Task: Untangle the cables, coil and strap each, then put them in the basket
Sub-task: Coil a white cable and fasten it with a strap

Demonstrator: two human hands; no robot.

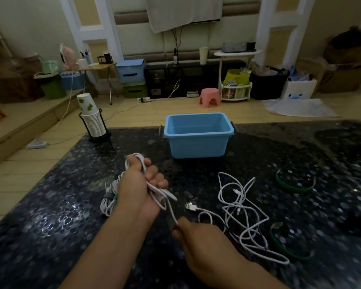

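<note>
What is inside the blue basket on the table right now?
The blue basket shows only its bare blue far wall and side walls; no cable shows inside. Its near wall hides the floor, so that part cannot be checked.

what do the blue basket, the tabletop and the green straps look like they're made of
Blue basket: looks like moulded plastic, smooth and matte, one even colour, with grey clip handles at the ends.
Tabletop: dark and glossy with a pebble-like speckle and sharp light reflections; polished stone or glass over a pattern, hard to tell which.
Green straps: thin flexible bands that curl and hold an arc, possibly plastic or fabric.
</note>
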